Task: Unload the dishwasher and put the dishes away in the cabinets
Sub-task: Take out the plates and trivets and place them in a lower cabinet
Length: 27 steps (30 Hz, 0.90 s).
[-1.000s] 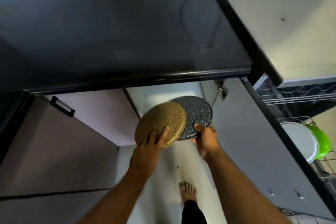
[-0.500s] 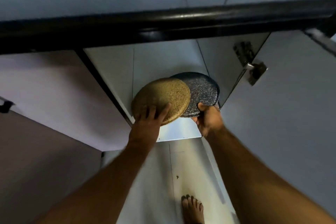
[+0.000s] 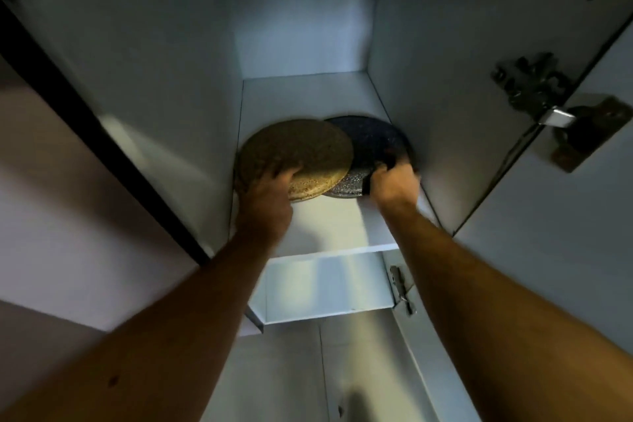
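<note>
A round speckled gold plate [image 3: 301, 151] overlaps a round speckled dark grey plate [image 3: 376, 140] inside the open lower cabinet, over its white shelf [image 3: 329, 226]. My left hand [image 3: 270, 188] grips the gold plate's near edge, fingers over its face. The grey plate's near edge is gripped by my right hand [image 3: 394, 181]. Both plates sit low over the shelf; whether they touch it is unclear.
The cabinet's white side walls [image 3: 428, 79] close in left and right. Its open door [image 3: 565, 250] stands at the right with metal hinges [image 3: 534, 82]. A black countertop edge [image 3: 85, 120] runs diagonally at the left. A lower shelf compartment [image 3: 325, 288] shows below.
Both hands have carried the two plates forward and down into the cabinet, over the shelf. My head has dropped below the countertop edge, so the cabinet interior now fills the view.
</note>
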{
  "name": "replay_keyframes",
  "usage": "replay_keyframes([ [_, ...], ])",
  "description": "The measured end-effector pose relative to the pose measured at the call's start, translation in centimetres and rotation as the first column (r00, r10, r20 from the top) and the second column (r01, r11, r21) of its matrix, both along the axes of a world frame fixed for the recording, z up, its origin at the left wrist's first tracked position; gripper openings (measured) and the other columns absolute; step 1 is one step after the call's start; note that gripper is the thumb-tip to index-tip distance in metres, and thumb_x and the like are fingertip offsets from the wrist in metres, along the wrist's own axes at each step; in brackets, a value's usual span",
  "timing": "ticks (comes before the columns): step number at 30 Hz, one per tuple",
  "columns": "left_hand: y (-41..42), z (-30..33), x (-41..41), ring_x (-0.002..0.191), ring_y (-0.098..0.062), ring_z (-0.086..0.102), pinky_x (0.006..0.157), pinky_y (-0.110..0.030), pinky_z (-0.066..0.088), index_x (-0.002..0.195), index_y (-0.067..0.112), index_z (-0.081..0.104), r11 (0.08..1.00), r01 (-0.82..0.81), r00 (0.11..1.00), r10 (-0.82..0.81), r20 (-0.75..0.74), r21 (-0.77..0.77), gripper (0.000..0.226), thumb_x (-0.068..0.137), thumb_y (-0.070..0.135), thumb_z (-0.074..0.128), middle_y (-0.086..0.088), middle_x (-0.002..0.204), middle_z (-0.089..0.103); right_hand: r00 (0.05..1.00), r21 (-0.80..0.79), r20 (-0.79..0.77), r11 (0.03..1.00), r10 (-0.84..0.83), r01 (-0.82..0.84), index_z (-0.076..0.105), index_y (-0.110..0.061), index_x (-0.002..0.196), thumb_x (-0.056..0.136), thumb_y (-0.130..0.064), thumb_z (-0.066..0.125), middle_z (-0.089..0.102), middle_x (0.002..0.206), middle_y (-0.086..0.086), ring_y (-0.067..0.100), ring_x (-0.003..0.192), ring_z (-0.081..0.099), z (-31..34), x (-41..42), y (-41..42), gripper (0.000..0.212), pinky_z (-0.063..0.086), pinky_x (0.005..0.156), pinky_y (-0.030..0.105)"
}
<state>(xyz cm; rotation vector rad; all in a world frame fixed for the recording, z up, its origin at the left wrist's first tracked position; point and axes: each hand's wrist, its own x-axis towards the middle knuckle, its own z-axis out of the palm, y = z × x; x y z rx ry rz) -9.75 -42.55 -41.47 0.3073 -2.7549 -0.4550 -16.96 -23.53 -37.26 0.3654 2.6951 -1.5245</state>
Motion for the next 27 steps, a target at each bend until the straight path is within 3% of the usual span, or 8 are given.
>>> replay_keyframes([
  [3, -0.4, -1.1, -1.6, 0.124, -0.037, 0.052, 0.100, -0.048, 0.048, 0.134, 0.032, 0.058, 0.998, -0.035, 0.993, 0.040, -0.111, 0.045, 0.076, 0.068, -0.006, 0.050, -0.007, 0.140, 0.054, 0.976, 0.245, 0.094, 0.946, 0.197, -0.214, 0.030, -0.023, 0.150, 0.092, -0.043, 0.055, 0.046, 0.140, 0.024, 0.040, 0.121, 0.052, 0.2, -1.5, 0.5, 0.067, 0.042, 0.092, 0.036],
  [6, -1.0, -1.3, -2.9, 0.115, -0.038, 0.058, 0.092, -0.041, 0.051, 0.131, 0.031, 0.061, 0.999, -0.051, 0.988, 0.052, -0.148, 0.017, 0.072, 0.065, 0.005, 0.051, -0.008, 0.132, 0.061, 0.930, 0.386, 0.193, 0.847, 0.312, -0.364, 0.010, -0.033, 0.156, 0.069, -0.073, 0.063, 0.016, 0.157, 0.022, 0.044, 0.137, 0.034, -0.4, -3.1, 1.0, 0.109, 0.035, 0.109, 0.045],
  [9, -1.8, -0.2, -4.7, 0.133, -0.030, 0.044, 0.111, -0.041, 0.037, 0.135, 0.038, 0.055, 0.986, -0.071, 0.997, 0.071, 0.001, 0.151, 0.071, 0.071, 0.008, 0.054, 0.000, 0.146, 0.048, 0.883, 0.499, 0.202, 0.731, 0.424, -0.465, 0.012, -0.029, 0.158, 0.053, -0.086, 0.063, 0.009, 0.164, 0.012, 0.038, 0.148, 0.014, -1.0, -5.2, 0.7, 0.130, 0.021, 0.118, 0.044],
  [11, -2.1, 0.3, -5.8, 0.133, -0.030, 0.044, 0.112, -0.043, 0.037, 0.133, 0.044, 0.051, 0.974, -0.099, 0.994, 0.085, 0.073, 0.204, 0.069, 0.069, 0.017, 0.054, 0.002, 0.146, 0.048, 0.877, 0.555, 0.151, 0.695, 0.457, -0.458, 0.024, -0.029, 0.155, 0.045, -0.091, 0.057, 0.022, 0.162, 0.008, 0.033, 0.145, 0.026, -1.0, -6.4, 0.1, 0.131, 0.031, 0.115, 0.041],
  [14, -2.7, 0.7, -7.2, 0.130, -0.029, 0.048, 0.112, -0.036, 0.039, 0.128, 0.050, 0.051, 0.972, -0.116, 0.993, 0.112, 0.031, 0.204, 0.073, 0.059, 0.025, 0.049, 0.004, 0.142, 0.052, 0.863, 0.654, 0.112, 0.618, 0.492, -0.437, 0.034, -0.033, 0.150, 0.048, -0.096, 0.044, 0.037, 0.156, 0.006, 0.033, 0.136, 0.043, -1.0, -7.4, -0.7, 0.121, 0.042, 0.107, 0.046],
  [18, -3.4, 0.2, -8.1, 0.124, -0.024, 0.053, 0.106, -0.025, 0.042, 0.124, 0.049, 0.055, 0.972, -0.113, 0.992, 0.123, -0.036, 0.207, 0.076, 0.055, 0.018, 0.053, 0.007, 0.135, 0.056, 0.858, 0.730, 0.042, 0.570, 0.512, -0.376, 0.038, -0.031, 0.149, 0.079, -0.082, 0.044, 0.039, 0.155, 0.004, 0.029, 0.139, 0.040, -1.3, -7.7, -0.7, 0.086, 0.038, 0.108, 0.042],
  [23, -2.8, 0.7, -8.0, 0.137, -0.023, 0.038, 0.122, -0.044, 0.007, 0.133, 0.048, 0.048, 0.992, -0.126, 0.991, 0.127, 0.039, -0.022, 0.076, 0.060, 0.025, 0.050, 0.009, 0.138, 0.054, 0.853, 0.762, -0.034, 0.566, 0.521, -0.315, 0.048, -0.035, 0.142, 0.095, -0.064, 0.038, 0.050, 0.147, 0.003, 0.029, 0.133, 0.046, -1.4, -9.0, -0.9, 0.056, 0.039, 0.105, 0.042],
  [27, -3.6, 0.5, -8.4, 0.147, -0.025, 0.017, 0.121, -0.046, 0.004, 0.144, 0.048, 0.035, 0.996, -0.092, 0.988, 0.092, 0.122, -0.002, 0.072, 0.075, 0.031, 0.045, 0.004, 0.157, 0.032, 0.809, 0.767, -0.128, 0.574, 0.574, -0.286, 0.055, -0.042, 0.132, 0.102, -0.050, 0.035, 0.063, 0.129, 0.006, 0.030, 0.115, 0.058, -2.4, -8.7, -1.5, 0.038, 0.045, 0.094, 0.039],
])
